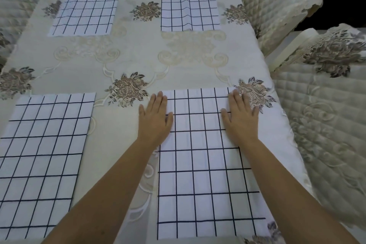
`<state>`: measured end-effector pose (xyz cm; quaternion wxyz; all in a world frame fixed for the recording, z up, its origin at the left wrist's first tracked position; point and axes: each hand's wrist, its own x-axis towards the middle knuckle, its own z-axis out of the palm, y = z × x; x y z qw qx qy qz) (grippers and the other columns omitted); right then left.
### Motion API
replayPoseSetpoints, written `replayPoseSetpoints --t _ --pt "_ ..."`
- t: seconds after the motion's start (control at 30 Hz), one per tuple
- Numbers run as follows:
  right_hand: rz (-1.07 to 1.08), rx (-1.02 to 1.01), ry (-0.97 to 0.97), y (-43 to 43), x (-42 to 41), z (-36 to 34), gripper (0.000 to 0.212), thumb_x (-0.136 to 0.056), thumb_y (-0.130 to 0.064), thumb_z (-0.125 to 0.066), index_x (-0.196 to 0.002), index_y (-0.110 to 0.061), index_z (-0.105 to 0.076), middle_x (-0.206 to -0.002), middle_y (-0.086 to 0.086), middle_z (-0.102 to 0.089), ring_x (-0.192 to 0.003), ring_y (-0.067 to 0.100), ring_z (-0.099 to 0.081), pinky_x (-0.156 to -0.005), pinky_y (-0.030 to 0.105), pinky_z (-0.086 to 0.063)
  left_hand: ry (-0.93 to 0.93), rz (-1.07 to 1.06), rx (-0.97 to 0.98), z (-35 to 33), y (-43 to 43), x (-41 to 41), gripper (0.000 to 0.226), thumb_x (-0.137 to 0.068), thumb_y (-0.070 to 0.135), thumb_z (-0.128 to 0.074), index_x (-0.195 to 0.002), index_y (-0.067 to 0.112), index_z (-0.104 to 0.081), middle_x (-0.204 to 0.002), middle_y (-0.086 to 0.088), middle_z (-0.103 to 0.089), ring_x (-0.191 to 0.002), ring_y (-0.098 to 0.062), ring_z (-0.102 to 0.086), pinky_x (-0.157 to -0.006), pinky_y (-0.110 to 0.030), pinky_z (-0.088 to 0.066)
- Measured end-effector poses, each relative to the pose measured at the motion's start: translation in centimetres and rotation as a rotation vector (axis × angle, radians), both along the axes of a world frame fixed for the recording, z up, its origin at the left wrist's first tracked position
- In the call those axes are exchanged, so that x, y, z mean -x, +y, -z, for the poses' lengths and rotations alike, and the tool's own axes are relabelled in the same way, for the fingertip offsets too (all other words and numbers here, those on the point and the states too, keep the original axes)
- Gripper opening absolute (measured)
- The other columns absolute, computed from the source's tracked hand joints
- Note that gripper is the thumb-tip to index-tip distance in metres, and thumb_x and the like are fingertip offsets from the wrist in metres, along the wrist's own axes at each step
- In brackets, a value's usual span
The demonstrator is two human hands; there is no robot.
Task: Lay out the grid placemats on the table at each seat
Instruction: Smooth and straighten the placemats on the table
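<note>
**Asker:** Where is the mat you are touching, and which way does it run?

**Me:** The near-right placemat lies flat on the table's right side, directly in front of me. Its long axis runs away from me, with a short edge toward the table's middle.

**Asker:** And your hands?

**Me:** Both lie flat with straight fingers and grip nothing. My left hand presses the mat's left edge near the far corner, partly on the tablecloth. My right hand presses the right edge, with its fingertips at an embroidered flower.

**Asker:** What does the mat look like?

**Me:** It is a white cloth rectangle, divided into squares by thin dark lines.

**Asker:** What surrounds it?

**Me:** There are three matching mats, all lying lengthwise like mine. The near-left placemat is well apart to the side. The far-left placemat is slightly tilted. The far-right placemat has a raised crease down its middle. The tablecloth is cream, with pale scrollwork and brown-grey flowers. Quilted cream chair covers crowd the table's right edge.
</note>
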<state>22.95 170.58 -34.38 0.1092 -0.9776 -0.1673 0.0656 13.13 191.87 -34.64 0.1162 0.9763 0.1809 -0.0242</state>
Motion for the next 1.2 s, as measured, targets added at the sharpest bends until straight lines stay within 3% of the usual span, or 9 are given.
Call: replayPoseSetpoints --t 0.07,0.13,0.33,0.5,0.6,0.7,0.8,1.03,1.2 --pt "0.039 -0.076 -0.038 1.0 0.3 -0.3 0.069 -0.086 -0.043 -0.011 -0.143 -0.01 -0.031 -0.154 0.008 -0.023 -0.143 0.029 -0.016 -0.112 0.055 -0.011 -0.076 -0.012 0.007 -0.4 -0.5 -0.4 0.073 -0.085 0.042 -0.008 -0.145 0.004 -0.025 -0.154 -0.013 -0.019 -0.144 -0.028 -0.013 -0.114 -0.05 -0.01" --pt "0.0 -0.106 -0.057 2.9 0.4 -0.8 0.071 -0.083 -0.042 -0.011 -0.14 -0.007 -0.036 -0.152 0.013 -0.028 -0.142 0.034 -0.02 -0.111 0.058 -0.012 -0.063 0.01 -0.001 -0.6 -1.0 -1.1 0.072 -0.086 0.041 -0.006 -0.146 0.004 -0.018 -0.156 -0.013 -0.011 -0.145 -0.027 -0.006 -0.115 -0.048 -0.004" --pt "-0.269 -0.034 0.032 7.1 1.6 -0.2 0.064 -0.089 -0.046 -0.01 -0.148 -0.023 -0.014 -0.158 -0.004 -0.005 -0.146 0.023 0.0 -0.115 0.054 -0.003 0.046 0.076 -0.028 0.4 -1.1 -1.9 0.07 -0.087 0.051 -0.004 -0.149 0.019 -0.004 -0.158 0.001 0.005 -0.145 -0.015 0.005 -0.115 -0.049 -0.001" --pt "-0.08 0.014 0.043 2.8 -0.5 0.0 0.058 -0.097 -0.045 -0.024 -0.148 -0.029 -0.003 -0.157 -0.01 0.007 -0.145 0.018 0.01 -0.115 0.049 0.004 0.054 0.011 -0.031 0.3 1.1 -0.9 0.062 -0.094 0.049 -0.011 -0.149 0.022 0.001 -0.157 0.004 0.008 -0.145 -0.013 0.007 -0.114 -0.05 -0.001" --pt "0.029 -0.012 0.047 -0.3 -1.5 0.0 0.06 -0.095 -0.047 -0.019 -0.149 -0.026 -0.007 -0.158 -0.007 0.001 -0.146 0.017 0.004 -0.116 0.047 0.004 0.051 -0.016 -0.001 0.4 2.2 0.6 0.065 -0.09 0.047 -0.008 -0.149 0.022 0.0 -0.157 0.005 0.007 -0.144 -0.011 0.007 -0.115 -0.048 0.0" --pt "0.144 -0.218 0.072 -1.9 -1.0 -0.8 0.065 -0.089 -0.044 -0.017 -0.148 -0.019 -0.016 -0.158 -0.001 -0.012 -0.145 0.018 -0.006 -0.117 0.045 -0.004 -0.003 -0.088 0.094 0.0 2.3 2.1 0.072 -0.084 0.049 -0.001 -0.149 0.018 -0.004 -0.158 0.003 0.001 -0.145 -0.01 0.004 -0.115 -0.045 0.0" --pt "0.129 -0.275 0.117 -2.4 1.8 -1.3 0.057 -0.096 -0.034 -0.028 -0.148 -0.016 -0.012 -0.158 0.001 -0.009 -0.146 0.02 -0.002 -0.116 0.047 -0.001 -0.023 -0.132 0.155 -0.3 0.9 4.4 0.078 -0.081 0.053 -0.001 -0.149 0.015 -0.007 -0.158 0.001 0.0 -0.145 -0.012 0.004 -0.115 -0.044 0.001" --pt "0.1 -0.192 0.132 -4.4 10.1 -1.7 0.061 -0.097 -0.035 -0.037 -0.148 -0.02 -0.007 -0.158 -0.002 0.002 -0.146 0.018 0.005 -0.116 0.044 0.003 0.024 -0.026 0.169 -0.6 -2.3 10.3 0.086 -0.074 0.06 0.003 -0.149 0.018 -0.003 -0.157 0.002 0.008 -0.134 -0.002 0.02 -0.114 -0.04 0.008" --pt "0.14 -0.097 0.146 -7.1 15.5 -1.9 0.07 -0.088 -0.049 -0.022 -0.148 -0.019 -0.005 -0.157 -0.003 0.004 -0.145 0.017 0.007 -0.116 0.045 0.002 0.024 0.006 0.199 -1.2 -4.3 14.6 0.085 -0.074 0.058 0.002 -0.149 0.018 -0.005 -0.157 0.002 0.01 -0.135 -0.004 0.022 -0.113 -0.037 0.012"
